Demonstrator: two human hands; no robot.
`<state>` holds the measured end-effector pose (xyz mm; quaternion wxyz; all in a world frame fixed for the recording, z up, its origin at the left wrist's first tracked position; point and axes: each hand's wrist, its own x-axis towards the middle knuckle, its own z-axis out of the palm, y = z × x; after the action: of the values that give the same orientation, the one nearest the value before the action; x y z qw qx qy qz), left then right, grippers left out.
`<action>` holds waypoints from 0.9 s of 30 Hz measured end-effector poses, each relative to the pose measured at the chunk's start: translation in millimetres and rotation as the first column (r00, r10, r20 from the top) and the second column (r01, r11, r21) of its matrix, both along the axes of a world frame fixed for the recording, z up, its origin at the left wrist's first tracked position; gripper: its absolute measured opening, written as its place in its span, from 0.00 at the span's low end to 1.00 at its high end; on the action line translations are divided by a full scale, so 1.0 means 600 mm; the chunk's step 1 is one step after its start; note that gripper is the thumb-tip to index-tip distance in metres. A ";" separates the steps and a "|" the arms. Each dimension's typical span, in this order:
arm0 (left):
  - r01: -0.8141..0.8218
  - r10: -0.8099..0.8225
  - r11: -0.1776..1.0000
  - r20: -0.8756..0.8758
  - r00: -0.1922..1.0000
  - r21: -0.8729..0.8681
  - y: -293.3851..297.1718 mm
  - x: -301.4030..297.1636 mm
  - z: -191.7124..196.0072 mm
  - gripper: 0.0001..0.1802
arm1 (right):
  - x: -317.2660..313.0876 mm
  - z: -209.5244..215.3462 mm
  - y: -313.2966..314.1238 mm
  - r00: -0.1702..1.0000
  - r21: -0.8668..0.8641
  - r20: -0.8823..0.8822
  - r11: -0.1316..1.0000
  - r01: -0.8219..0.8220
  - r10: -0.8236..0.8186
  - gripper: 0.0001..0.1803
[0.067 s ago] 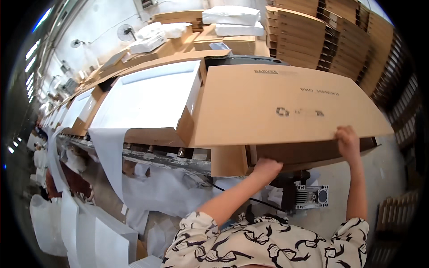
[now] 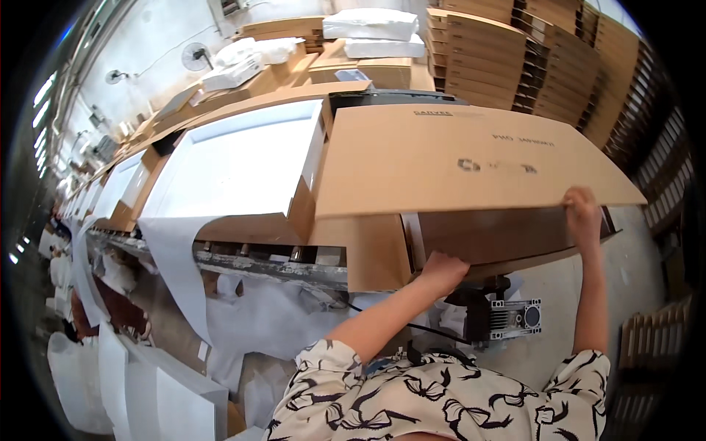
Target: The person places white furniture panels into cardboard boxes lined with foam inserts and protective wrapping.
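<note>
Beside white-panel carton [image 2: 235, 165]: right hand [image 2: 582, 213] grips big cardboard flap [image 2: 456, 158] at near edge; left hand [image 2: 441, 270] pressed underneath, grasp unclear. Flap looks light, stiff, bendy; hold edges.

Stacks of flat cardboard sheets [image 2: 515, 51] fill the far right; white foam blocks [image 2: 371, 23] rest on boxes behind, a wall fan [image 2: 195, 56] hangs at left, and a grey motor [image 2: 515, 320] sits on the floor

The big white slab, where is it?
In the head view, the white slab lies left of centre in an open carton on the conveyor line, left of the big cardboard flap that both hands hold.
</note>
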<state>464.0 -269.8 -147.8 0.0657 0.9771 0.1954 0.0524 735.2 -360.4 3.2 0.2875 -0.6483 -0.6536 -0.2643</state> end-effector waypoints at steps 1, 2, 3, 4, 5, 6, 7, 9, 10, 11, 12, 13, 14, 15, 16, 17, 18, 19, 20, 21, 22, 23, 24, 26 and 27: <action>0.025 -0.025 1.000 0.016 1.000 -0.002 0.006 -0.002 -0.002 0.05 | 0.010 0.016 0.007 0.993 0.013 -0.071 0.995 0.095 -0.094 0.06; 0.020 -0.042 0.994 0.215 0.976 0.105 0.010 -0.006 -0.005 0.06 | 0.016 0.033 0.018 0.968 0.034 -0.170 0.980 0.194 -0.186 0.03; -0.009 -0.075 0.979 0.398 0.914 0.205 0.013 -0.008 -0.010 0.07 | 0.040 0.042 0.034 0.955 0.112 -0.213 0.966 0.232 -0.204 0.04; 0.006 -0.073 0.984 0.371 0.926 0.177 0.015 -0.012 -0.012 0.12 | 0.057 0.055 0.048 0.940 0.192 -0.254 0.941 0.279 -0.227 0.06; 0.029 -0.097 0.983 0.377 0.921 0.181 0.020 -0.012 -0.013 0.12 | 0.071 0.073 0.062 0.933 0.236 -0.254 0.919 0.315 -0.254 0.09; 0.037 -0.092 0.987 0.350 0.932 0.159 0.029 -0.019 -0.013 0.15 | 0.059 0.097 0.082 0.906 0.202 -0.318 0.914 0.351 -0.277 0.10; 0.049 -0.091 0.990 0.323 0.942 0.135 0.035 -0.020 -0.004 0.17 | 0.081 0.108 0.103 0.925 0.220 -0.270 0.918 0.330 -0.268 0.11; 0.015 -0.011 1.000 0.232 0.973 -0.013 0.062 -0.036 0.002 0.22 | 0.085 0.122 0.167 0.919 0.296 -0.346 0.908 0.297 -0.188 0.10; -0.037 0.046 0.998 0.194 0.980 -0.048 0.078 -0.045 -0.002 0.21 | 0.072 0.137 0.199 0.902 0.317 -0.393 0.894 0.315 -0.179 0.10; -0.090 0.101 0.992 0.145 0.984 -0.083 0.087 -0.055 -0.008 0.20 | 0.084 0.147 0.229 0.944 0.434 -0.277 0.854 0.287 -0.176 0.11; -0.093 0.103 0.992 0.132 0.986 -0.083 0.097 -0.067 -0.010 0.20 | 0.098 0.158 0.263 0.970 0.545 -0.160 0.803 0.241 -0.183 0.12; -0.091 0.102 0.987 0.080 0.992 -0.131 0.113 -0.076 -0.010 0.19 | 0.109 0.167 0.297 0.975 0.594 -0.044 0.779 0.201 -0.219 0.15; -0.094 0.100 0.980 0.027 0.995 -0.178 0.126 -0.082 -0.009 0.17 | 0.119 0.174 0.333 0.964 0.637 0.068 0.755 0.156 -0.257 0.19; -0.093 0.084 0.969 -0.046 0.995 -0.228 0.129 -0.087 0.006 0.14 | 0.120 0.178 0.380 0.930 0.679 0.126 0.714 0.173 -0.345 0.21; -0.086 0.079 0.968 -0.036 0.996 -0.237 0.132 -0.095 0.008 0.14 | 0.118 0.180 0.434 0.887 0.718 0.176 0.672 0.181 -0.427 0.23; -0.079 0.076 0.967 -0.024 0.997 -0.244 0.131 -0.100 0.011 0.14 | 0.128 0.182 0.491 0.896 0.714 0.153 0.673 0.191 -0.417 0.23; -0.072 0.062 0.958 -0.042 0.997 -0.278 0.129 -0.097 0.016 0.15 | 0.149 0.191 0.541 0.860 0.616 0.214 0.748 0.249 -0.463 0.28; -0.071 0.053 0.948 -0.065 0.996 -0.309 0.135 -0.091 0.021 0.17 | 0.169 0.190 0.596 0.826 0.508 0.275 0.804 0.310 -0.492 0.34; -0.095 0.056 0.912 -0.107 0.993 -0.398 0.141 -0.082 0.045 0.18 | 0.176 0.181 0.646 0.795 0.392 0.335 0.842 0.370 -0.505 0.40; -0.120 0.055 0.868 -0.148 0.987 -0.482 0.151 -0.074 0.060 0.19 | 0.167 0.169 0.692 0.844 0.358 0.249 0.855 0.376 -0.475 0.35; -0.190 0.163 0.738 -0.102 0.981 -0.648 0.156 -0.076 0.049 0.22 | 0.154 0.151 0.741 0.886 0.321 0.151 0.869 0.376 -0.439 0.31; -0.231 0.278 0.575 -0.078 0.957 -0.785 0.157 -0.082 0.037 0.26 | 0.151 0.126 0.785 0.902 0.226 0.156 0.904 0.364 -0.402 0.29; -0.289 0.323 0.403 -0.161 0.933 -0.868 0.170 -0.086 0.022 0.28 | 0.152 0.092 0.828 0.916 0.126 0.160 0.928 0.350 -0.367 0.28; -0.317 0.450 0.335 -0.145 0.881 -0.887 0.175 -0.095 -0.002 0.23 | 0.166 0.014 0.913 0.883 -0.031 0.201 0.898 0.438 -0.424 0.34; -0.335 0.486 0.310 -0.155 0.860 -0.890 0.174 -0.103 -0.026 0.21 | 0.183 -0.041 0.959 0.918 -0.190 0.149 0.901 0.391 -0.367 0.37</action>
<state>402.5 -165.6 -163.3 0.5706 0.6996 0.4293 0.0249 845.0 214.7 -21.7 0.1221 -0.7750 -0.5544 -0.2777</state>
